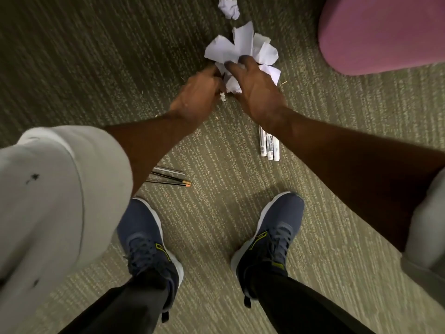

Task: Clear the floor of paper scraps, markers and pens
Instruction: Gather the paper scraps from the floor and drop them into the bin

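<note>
Head view: you stand bent over the striped green carpet [337,213], a pink upholstered seat [385,32] at far right and your two blue shoes [149,237] planted near. Your left hand [196,97] is curled into the near edge of the heap of torn paper [240,44], gripping scraps. Your right hand [257,90] lies over the heap with fingers spread, touching it rather than clutching. The heap sits on the carpet at far centre, and one crumpled ball [228,8] lies just beyond it. The risk, as it looks from here, is that loose torn pieces slip out between your two hands as you lift, since the right has not closed; the far ball could also be overlooked. The count: one heap, its pieces too overlapped to number; one ball; three white markers [269,145] lying side by side under your right wrist; three pens [173,179] showing beside your left forearm, which may hide more; and one tiny scrap [223,96] between your hands.
</note>
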A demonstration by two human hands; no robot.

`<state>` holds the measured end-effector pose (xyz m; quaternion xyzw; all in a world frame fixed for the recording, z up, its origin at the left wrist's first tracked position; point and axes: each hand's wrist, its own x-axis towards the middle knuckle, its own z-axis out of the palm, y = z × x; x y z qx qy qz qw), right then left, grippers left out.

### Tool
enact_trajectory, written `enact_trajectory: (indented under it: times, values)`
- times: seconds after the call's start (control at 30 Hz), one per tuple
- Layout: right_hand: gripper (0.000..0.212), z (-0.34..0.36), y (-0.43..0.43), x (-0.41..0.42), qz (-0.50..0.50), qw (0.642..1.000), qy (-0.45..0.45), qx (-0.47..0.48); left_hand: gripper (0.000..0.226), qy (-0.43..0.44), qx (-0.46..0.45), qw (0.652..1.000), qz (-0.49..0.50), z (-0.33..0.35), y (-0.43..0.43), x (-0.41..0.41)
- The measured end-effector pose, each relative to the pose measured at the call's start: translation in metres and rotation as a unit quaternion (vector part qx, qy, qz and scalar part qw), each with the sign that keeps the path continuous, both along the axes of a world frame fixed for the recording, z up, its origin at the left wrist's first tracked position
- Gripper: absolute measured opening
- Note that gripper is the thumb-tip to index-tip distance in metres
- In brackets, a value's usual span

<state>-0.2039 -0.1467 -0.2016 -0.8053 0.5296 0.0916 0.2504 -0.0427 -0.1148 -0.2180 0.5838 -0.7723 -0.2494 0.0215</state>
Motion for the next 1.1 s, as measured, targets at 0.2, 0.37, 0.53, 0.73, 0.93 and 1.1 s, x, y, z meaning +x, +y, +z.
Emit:
enact_trajectory:
  times: [0.2, 0.37, 0.53, 0.73, 0.93, 1.1]
  values:
    - [0.027, 0.001, 0.003, 0.004, -0.029, 0.998, -0.006, -0.046, 0.026, 0.116, 0.020, 0.991, 0.060, 0.021, -0.005, 0.008]
    - [0.020, 0.025, 0.008, 0.001, -0.078, 0.992, -0.064, -0.076, 0.027, 0.111, 0.010, 0.991, 0.074, 0.054, -0.002, 0.014]
    - [0.017, 0.075, 0.007, -0.006, -0.111, 0.989, -0.068, -0.064, 0.021, 0.081, 0.040, 0.991, 0.097, 0.101, 0.004, 0.019]
    - [0.023, 0.154, 0.007, -0.017, -0.133, 0.987, -0.086, -0.038, 0.021, 0.060, 0.036, 0.995, 0.075, 0.176, -0.003, 0.014]
    - [0.015, 0.230, -0.001, -0.034, -0.126, 0.988, -0.056, -0.073, 0.024, 0.058, 0.016, 0.998, 0.035, 0.251, -0.036, -0.005]
    - [0.017, 0.288, -0.028, -0.073, -0.173, 0.976, -0.084, -0.101, 0.023, 0.084, 0.004, 0.996, 0.035, 0.310, -0.075, -0.053]
